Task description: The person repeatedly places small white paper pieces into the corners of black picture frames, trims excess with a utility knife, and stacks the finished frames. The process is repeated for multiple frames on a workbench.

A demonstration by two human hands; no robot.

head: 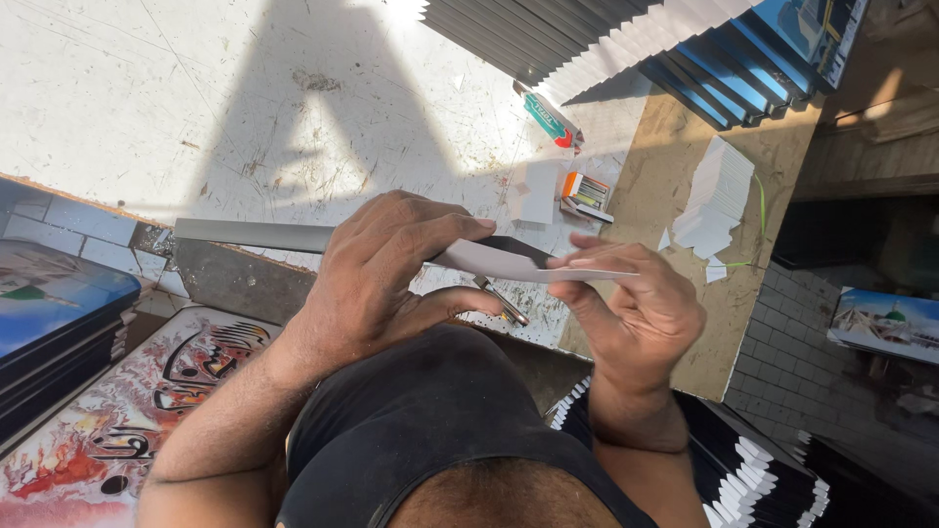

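1. Left hand (377,279) curled over a long grey strip (254,235), fingers (440,230) closed on its top, thumb beneath.
2. Right hand (636,313) pinching a white card (548,269) between fingertips, just beside the strip's dark end.
3. Strip and card held above the counter (293,117), over its near edge.
4. Lighter (550,119) and small box (585,193) lying farther back on the counter.
5. White card stack (719,196) at right.
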